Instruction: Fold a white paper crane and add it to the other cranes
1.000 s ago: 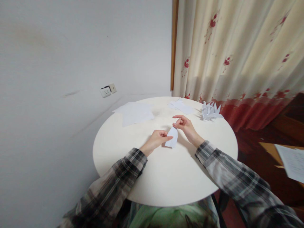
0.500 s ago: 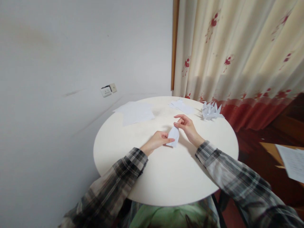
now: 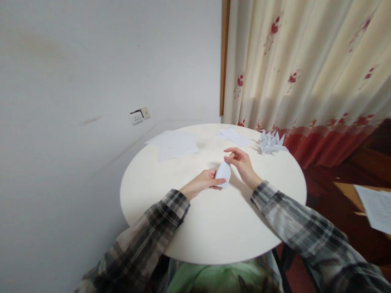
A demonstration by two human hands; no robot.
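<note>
A small folded piece of white paper (image 3: pixel 223 174) is held just above the round white table (image 3: pixel 210 228), its narrower end pointing away from me. My left hand (image 3: pixel 208 180) grips its lower left side, thumb lying across the front and fingers behind. At the top tip, my right hand (image 3: pixel 240 160) pinches the paper between thumb and fingers, with the index finger arched above. The fold layers are too small to make out.
Large white sheets (image 3: pixel 177 144) lie at the table's back left. Smaller paper pieces (image 3: pixel 233 136) rest at the back, and a cluster of folded paper cranes (image 3: pixel 271 142) stands at the back right. A wall (image 3: pixel 76 142) borders the left, a curtain (image 3: pixel 305 81) the far right.
The folded paper has tilted very slightly in my left hand, whose thumb sits a touch further right. My right hand stays at the tip, almost unmoved.
</note>
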